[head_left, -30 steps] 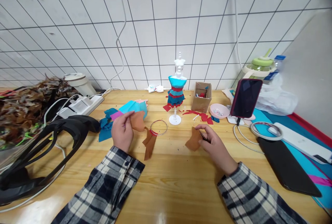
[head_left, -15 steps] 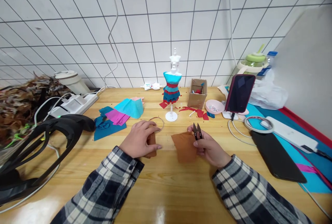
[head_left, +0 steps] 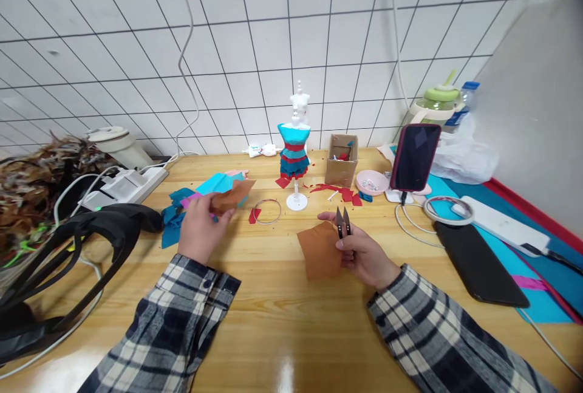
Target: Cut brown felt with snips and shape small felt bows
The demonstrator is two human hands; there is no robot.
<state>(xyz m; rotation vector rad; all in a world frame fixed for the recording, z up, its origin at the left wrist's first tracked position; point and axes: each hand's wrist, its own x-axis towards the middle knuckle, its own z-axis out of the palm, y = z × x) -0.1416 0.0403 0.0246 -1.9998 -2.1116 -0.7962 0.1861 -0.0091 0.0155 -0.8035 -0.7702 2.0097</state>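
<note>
At the far left, a black frame (head_left: 109, 223) runs out of view, its purpose unclear, in front of a brown heap (head_left: 54, 174). The left hand (head_left: 203, 232), partly curled, pinches a brown cloth (head_left: 234, 195) above a cyan cloth (head_left: 218, 183); a magenta cloth (head_left: 190, 199) is mostly hidden, and how far the fingertips close is hard to tell. A thin ring (head_left: 280, 213) lies on the surface (head_left: 273, 296), overlapping a red scrap (head_left: 254, 217). Behind stands the dressed mannequin (head_left: 294, 153). The right hand (head_left: 368, 256), closed, holds small snips (head_left: 343, 226), blades up and slightly apart, plus a brown square (head_left: 319, 253) whose gripped edge is hidden. Beyond are a box (head_left: 340, 171), its contents partly concealed, a bowl (head_left: 371, 186) of tiny indistinct pieces, and an upright phone (head_left: 415, 159).
</note>
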